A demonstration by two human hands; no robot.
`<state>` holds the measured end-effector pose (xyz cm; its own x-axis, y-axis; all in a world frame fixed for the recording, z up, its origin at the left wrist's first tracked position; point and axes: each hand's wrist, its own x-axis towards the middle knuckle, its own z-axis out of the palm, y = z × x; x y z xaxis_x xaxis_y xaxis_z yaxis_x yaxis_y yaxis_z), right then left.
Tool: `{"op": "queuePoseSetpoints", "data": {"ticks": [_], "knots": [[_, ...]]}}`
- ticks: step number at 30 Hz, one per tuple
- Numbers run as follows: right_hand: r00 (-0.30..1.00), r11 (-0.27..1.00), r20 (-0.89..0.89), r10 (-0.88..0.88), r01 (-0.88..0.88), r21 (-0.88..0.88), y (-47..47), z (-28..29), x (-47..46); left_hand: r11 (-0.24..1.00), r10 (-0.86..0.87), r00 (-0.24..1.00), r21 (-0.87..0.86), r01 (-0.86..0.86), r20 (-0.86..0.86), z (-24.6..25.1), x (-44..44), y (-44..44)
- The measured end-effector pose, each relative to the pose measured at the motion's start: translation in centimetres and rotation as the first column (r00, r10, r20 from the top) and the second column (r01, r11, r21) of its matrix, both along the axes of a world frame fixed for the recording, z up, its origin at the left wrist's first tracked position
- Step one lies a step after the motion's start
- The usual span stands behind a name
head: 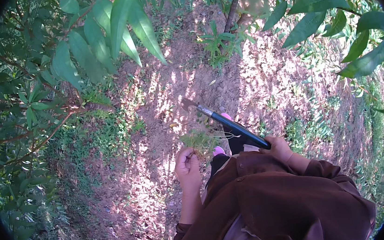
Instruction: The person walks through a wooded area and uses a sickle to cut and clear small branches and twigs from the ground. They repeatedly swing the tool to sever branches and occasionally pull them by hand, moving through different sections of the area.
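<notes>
My left hand is closed around a small bunch of pulled weeds, held low in front of my body. Feathery green leaves spread above the fingers, and thin pale stems or roots stick out to the right. My right hand grips the rear end of a long-handled hand tool, probably a small hoe or sickle. Its dark green handle slants up and left to a silvery metal collar. Past the collar, a short rusty blade hangs over the soil; its exact shape is hard to make out.
Leafy branches reach in from the left, and broad leaves hang close to the camera. Another tree's trunk rises at the top. Low weeds grow along the dry soil. Pink shoes show below me.
</notes>
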<state>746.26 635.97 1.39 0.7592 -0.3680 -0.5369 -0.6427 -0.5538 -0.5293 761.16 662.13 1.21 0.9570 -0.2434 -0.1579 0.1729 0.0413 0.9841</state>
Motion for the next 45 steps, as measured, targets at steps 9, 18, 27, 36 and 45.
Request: {"op": "queuePoseSetpoints", "data": {"ticks": [9,18,27,36,45], "knots": [[0.992,0.992,-0.055,0.116,-0.113,0.058,-6.4,-0.9,9.6,0.99,0.055,0.997,0.126,-0.061,0.053,0.2,6.3,-4.5],[0.991,0.991,-0.018,0.131,-0.13,0.014,-14.6,0.4,16.6,0.994,0.098,0.994,0.047,-0.1,0.043,1.3,12.5,-12.6],[0.987,0.986,0.044,0.157,-0.154,-0.066,-18.3,0.2,19.9,0.999,0.006,0.988,0.038,-0.012,0.154,1.8,15.7,-15.9],[0.995,0.995,0.099,0.033,-0.023,-0.1,-17.9,-1.8,18.1,0.99,-0.137,0.986,0.052,0.133,0.091,0.9,21.0,-18.3],[0.978,0.981,0.073,-0.193,0.194,-0.003,-14.5,-2.9,23.2,0.966,-0.194,0.85,0.245,0.08,0.49,5.5,35.0,-17.6]]}}
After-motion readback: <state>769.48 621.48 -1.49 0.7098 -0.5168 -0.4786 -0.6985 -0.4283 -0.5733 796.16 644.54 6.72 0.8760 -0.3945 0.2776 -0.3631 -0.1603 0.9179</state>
